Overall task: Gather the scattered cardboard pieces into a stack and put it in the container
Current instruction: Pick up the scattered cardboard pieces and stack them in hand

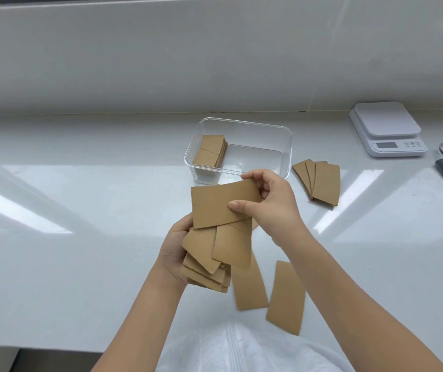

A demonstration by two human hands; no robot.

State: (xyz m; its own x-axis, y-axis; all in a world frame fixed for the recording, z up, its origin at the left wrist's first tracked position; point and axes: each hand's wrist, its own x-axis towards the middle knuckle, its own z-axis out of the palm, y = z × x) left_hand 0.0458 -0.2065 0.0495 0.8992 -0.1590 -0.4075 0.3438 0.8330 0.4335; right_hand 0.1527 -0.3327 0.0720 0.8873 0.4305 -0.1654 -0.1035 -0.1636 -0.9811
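**Inspector:** State the hands' condition.

**Assistant:** The left hand (pixel 173 249) is cupped palm-up beneath a loose bundle of cardboard pieces (pixel 209 260), fingers curled round its left edge; the bundle is fanned and uneven, so I judge the hand serves as a collecting tray rather than a firm clamp. The right hand (pixel 267 200) pinches a single top piece (pixel 219 204) between thumb and fingers, laying it crosswise over the bundle; likely it is being turned to line up with the rest.

**Inspector:** Arm pose?

**Assistant:** Both forearms reach forward from the lower edge of view and converge over the tabletop (pixel 81 237); the right wrist is bent downward, the left turned upward; the bundle is held above the surface, not resting on it.

**Inspector:** Where does the remaining material lie?

**Assistant:** Two flat pieces (pixel 286 296) lie just below the hands; a fanned group (pixel 319 181) lies right of the clear container (pixel 242 124); a squared stack (pixel 209 154) already leans at the container's left end, leaving room beside it; gathering is plainly unfinished.

**Inspector:** Anything else?

**Assistant:** A scale (pixel 388 130) stands well apart at the right.
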